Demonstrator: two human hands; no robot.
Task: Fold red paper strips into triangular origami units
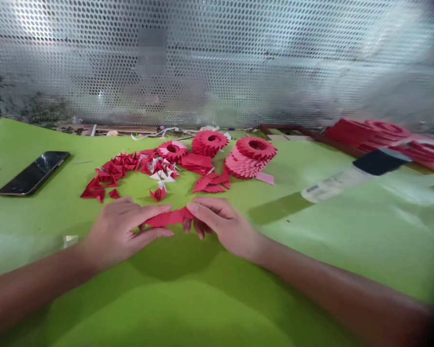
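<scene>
My left hand [121,233] and my right hand [220,226] meet at the middle of the green table covering, pinching a folded red paper strip [168,218] between their fingers. Just beyond them lies a scattered heap of small folded red paper triangles [117,166], some with white sides showing. Behind it stand several ring-shaped assemblies of folded red paper: a small one [171,150], a larger one [210,142] and a stacked one [251,154]. A flat bundle of red paper [196,163] lies between them.
A black smartphone [33,173] lies face up at the left of the green covering [292,231]. A blurred white-and-black object [347,180] lies at the right, before a stack of red paper pieces [369,135]. A perforated metal sheet [217,62] rises behind the table.
</scene>
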